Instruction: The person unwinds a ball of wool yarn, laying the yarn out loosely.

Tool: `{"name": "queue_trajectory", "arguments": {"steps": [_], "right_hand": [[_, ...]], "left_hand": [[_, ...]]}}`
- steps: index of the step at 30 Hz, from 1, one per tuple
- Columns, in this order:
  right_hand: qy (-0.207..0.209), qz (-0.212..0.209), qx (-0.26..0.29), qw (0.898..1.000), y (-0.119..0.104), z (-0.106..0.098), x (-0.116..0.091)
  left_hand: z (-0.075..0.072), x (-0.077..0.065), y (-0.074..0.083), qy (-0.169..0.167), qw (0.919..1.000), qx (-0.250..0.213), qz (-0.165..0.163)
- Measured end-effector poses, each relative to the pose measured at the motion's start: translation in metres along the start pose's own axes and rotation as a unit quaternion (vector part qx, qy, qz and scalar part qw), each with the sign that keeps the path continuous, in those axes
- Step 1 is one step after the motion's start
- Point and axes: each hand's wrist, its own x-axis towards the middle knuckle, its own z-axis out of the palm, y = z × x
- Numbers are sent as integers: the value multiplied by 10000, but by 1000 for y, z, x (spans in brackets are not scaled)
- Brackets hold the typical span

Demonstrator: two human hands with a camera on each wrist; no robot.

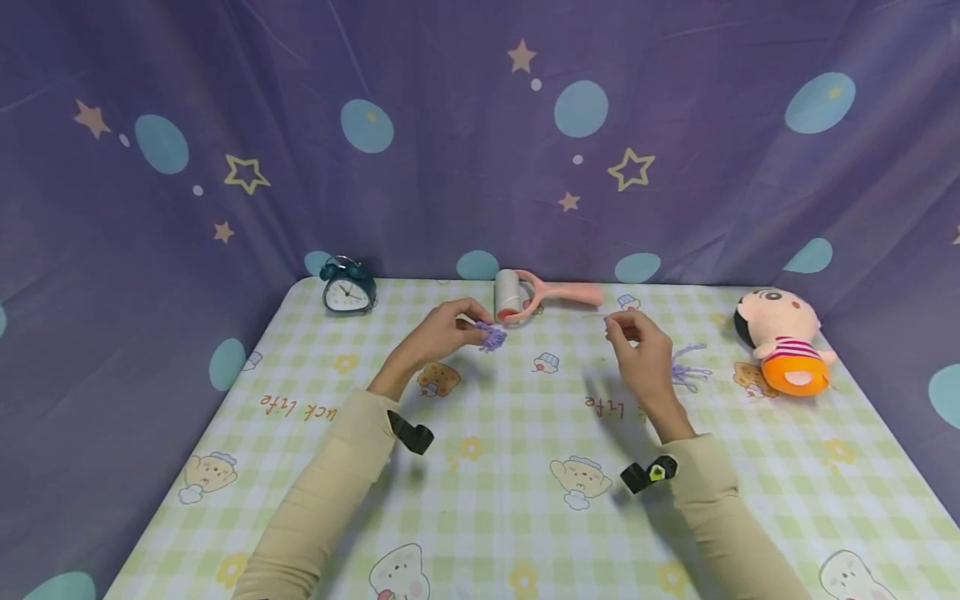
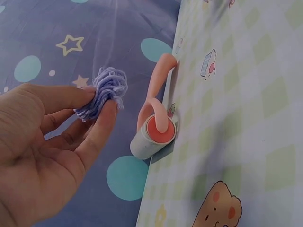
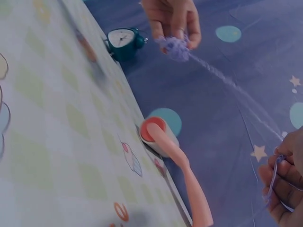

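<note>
My left hand (image 1: 441, 335) pinches a small looped bundle of purple yarn (image 2: 106, 92) between thumb and fingers, held up above the table. From that bundle a strand of yarn (image 3: 225, 80) runs slanting across to my right hand (image 1: 643, 352), and it looks drawn out straight in the right wrist view. The right fingertips pinch the strand's other end, with a loop of yarn (image 3: 271, 182) hanging along the fingers. Just right of this hand, more loose purple yarn ends (image 1: 690, 371) spread out over the tablecloth.
A pink-handled lint roller (image 1: 562, 292) lies at the back between the hands. At the back left stands a teal alarm clock (image 1: 349, 287); a plush doll (image 1: 786, 342) lies at the right. Behind the checked tablecloth (image 1: 495, 517) hangs a purple curtain (image 1: 450, 192).
</note>
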Motion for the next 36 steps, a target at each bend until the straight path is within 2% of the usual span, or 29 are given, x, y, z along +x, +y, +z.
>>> {"name": "queue_trajectory", "arguments": {"steps": [9,20,27,36], "right_hand": [[364,143,-3,9992,7,-16,5],[752,614,-176,9951,19,-41,9],[1064,830,-223,9906,30,-60,12],[1616,1101,-161,9806,36,-80,15]], "left_hand": [[-1,-1,0,-21,9999,140,-38],[-4,-3,-4,-3,9996,245,-138],[-7,-2,-7,-10,9997,256,-66],[-7,-1,-7,40,9990,404,-179]]}}
